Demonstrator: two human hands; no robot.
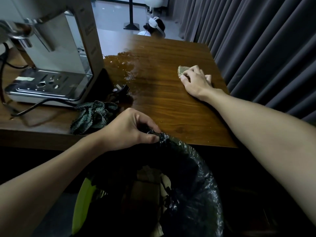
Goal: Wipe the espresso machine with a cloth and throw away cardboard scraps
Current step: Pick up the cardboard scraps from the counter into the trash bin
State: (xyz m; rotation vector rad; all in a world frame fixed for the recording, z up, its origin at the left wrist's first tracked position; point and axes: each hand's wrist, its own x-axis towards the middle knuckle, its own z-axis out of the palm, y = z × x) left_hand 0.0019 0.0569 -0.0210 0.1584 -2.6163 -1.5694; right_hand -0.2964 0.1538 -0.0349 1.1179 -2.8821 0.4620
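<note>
While the left hand (130,129) pinched the bin bag (196,168) rim, the right hand (196,81) gripped the cardboard scrap (183,70) with curled fingers and thumb; it protruded far-left of the grip.

That looked like an office or studio workroom more than a home kitchen. A wood-grain table (171,103) carried an espresso machine (56,53), with its black power cable (34,106) trailing loose across the top. Full-length grey curtains (256,40) ran down the right side, their folds close to the table edge. Beyond the far end a pale, glossy floor (111,19) showed, and the flat black base of a stand (131,26) sat on it. Another person (154,27) sat just past the table, wearing a white headset. Below the near edge, a black-lined bin (196,177) held scraps. The light was dim throughout.
</note>
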